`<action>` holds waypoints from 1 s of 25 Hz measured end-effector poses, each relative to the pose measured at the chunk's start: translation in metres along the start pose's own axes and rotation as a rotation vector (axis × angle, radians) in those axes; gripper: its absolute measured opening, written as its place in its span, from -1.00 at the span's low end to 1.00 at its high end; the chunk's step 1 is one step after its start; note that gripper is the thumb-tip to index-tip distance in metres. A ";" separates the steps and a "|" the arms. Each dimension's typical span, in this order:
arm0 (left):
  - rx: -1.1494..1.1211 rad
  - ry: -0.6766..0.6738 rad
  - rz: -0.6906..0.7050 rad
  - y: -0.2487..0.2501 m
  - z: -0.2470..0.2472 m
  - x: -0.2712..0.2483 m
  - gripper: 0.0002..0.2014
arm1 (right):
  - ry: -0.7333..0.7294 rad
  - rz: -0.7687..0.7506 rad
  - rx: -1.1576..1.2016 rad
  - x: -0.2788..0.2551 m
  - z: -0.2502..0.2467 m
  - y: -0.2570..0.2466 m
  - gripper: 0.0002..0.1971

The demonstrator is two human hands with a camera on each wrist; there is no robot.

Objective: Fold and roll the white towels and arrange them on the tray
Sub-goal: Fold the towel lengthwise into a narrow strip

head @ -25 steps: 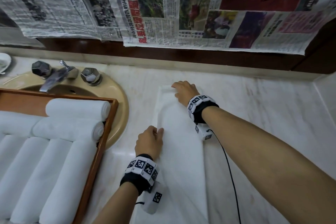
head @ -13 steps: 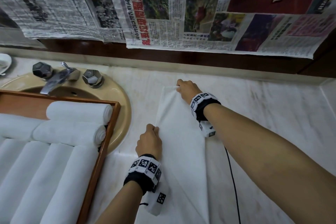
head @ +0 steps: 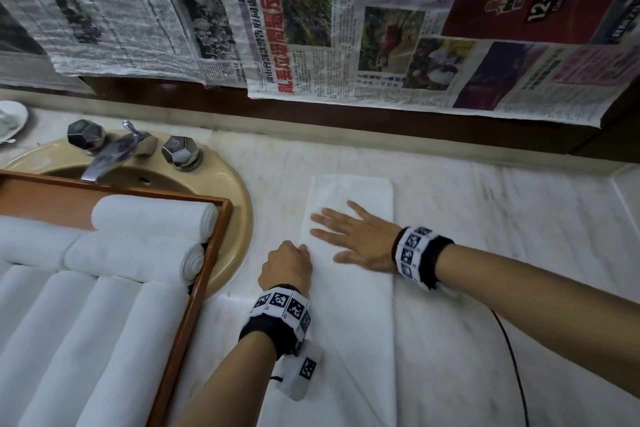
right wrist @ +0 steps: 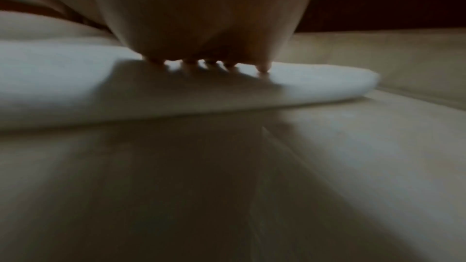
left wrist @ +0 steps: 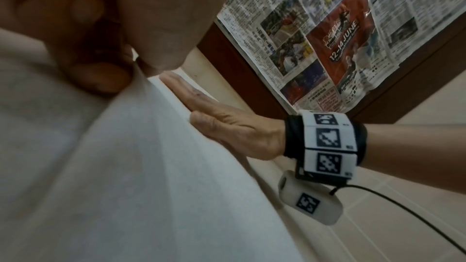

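Marble counter (head: 485,218) by the sink: a white towel (head: 349,305) is being pressed flat, folded into a long strip.

It is held at its left edge by the curled left hand (head: 285,269) and pressed by the right hand (head: 360,241), fingers spread wide. Rolling likely comes next, then the tray (head: 194,288) of rolled towels (head: 152,217). The strip's near end is cut off, and the right wrist view is dark.
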State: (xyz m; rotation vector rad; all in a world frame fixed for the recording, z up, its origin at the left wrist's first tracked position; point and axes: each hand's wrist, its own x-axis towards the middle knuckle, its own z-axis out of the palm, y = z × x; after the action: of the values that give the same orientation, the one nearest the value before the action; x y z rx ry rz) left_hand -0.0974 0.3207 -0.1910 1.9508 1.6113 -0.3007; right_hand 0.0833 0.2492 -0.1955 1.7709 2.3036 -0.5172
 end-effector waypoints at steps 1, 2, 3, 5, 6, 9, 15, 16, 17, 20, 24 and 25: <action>-0.002 0.003 -0.002 0.001 0.000 0.001 -0.63 | -0.027 0.101 -0.012 0.007 -0.002 0.014 -0.40; -0.009 0.004 -0.009 0.001 0.001 0.002 -0.63 | 0.000 0.269 0.030 0.014 -0.009 0.027 -0.38; -0.017 0.006 -0.019 0.001 0.001 0.003 -0.64 | 0.012 0.397 0.055 0.021 -0.017 0.035 -0.36; -0.021 0.014 -0.037 -0.001 0.002 0.004 -0.64 | 0.050 0.299 0.033 0.029 -0.020 0.028 -0.34; -0.024 0.016 -0.043 -0.002 0.002 0.005 -0.65 | 0.033 0.160 -0.016 0.028 -0.017 0.017 -0.35; -0.037 0.025 -0.042 0.001 0.002 0.006 -0.64 | -0.034 0.204 0.023 0.017 -0.008 0.010 -0.36; -0.078 0.028 -0.057 0.002 0.000 0.006 -0.66 | 0.022 0.234 0.124 -0.018 0.011 -0.031 -0.32; -0.084 0.030 -0.057 0.002 0.000 0.007 -0.66 | 0.013 0.315 0.161 -0.028 0.016 -0.036 -0.31; -0.090 0.032 -0.050 0.001 0.000 0.006 -0.66 | 0.023 0.487 0.214 -0.040 0.019 -0.042 -0.30; -0.127 0.027 -0.002 0.001 -0.004 0.001 -0.67 | 0.073 0.620 0.358 -0.080 0.033 -0.079 -0.30; -0.085 -0.017 0.101 -0.001 -0.025 -0.022 -0.61 | 0.294 0.521 0.413 -0.130 0.063 -0.133 -0.51; -0.046 0.036 0.218 -0.005 -0.027 -0.038 -0.67 | 0.296 0.556 0.410 -0.137 0.066 -0.140 -0.52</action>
State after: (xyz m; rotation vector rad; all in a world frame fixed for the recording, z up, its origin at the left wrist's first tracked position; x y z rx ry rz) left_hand -0.1169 0.3051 -0.1509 2.0835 1.3981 -0.1411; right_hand -0.0183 0.0696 -0.1857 2.7165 1.8068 -0.6888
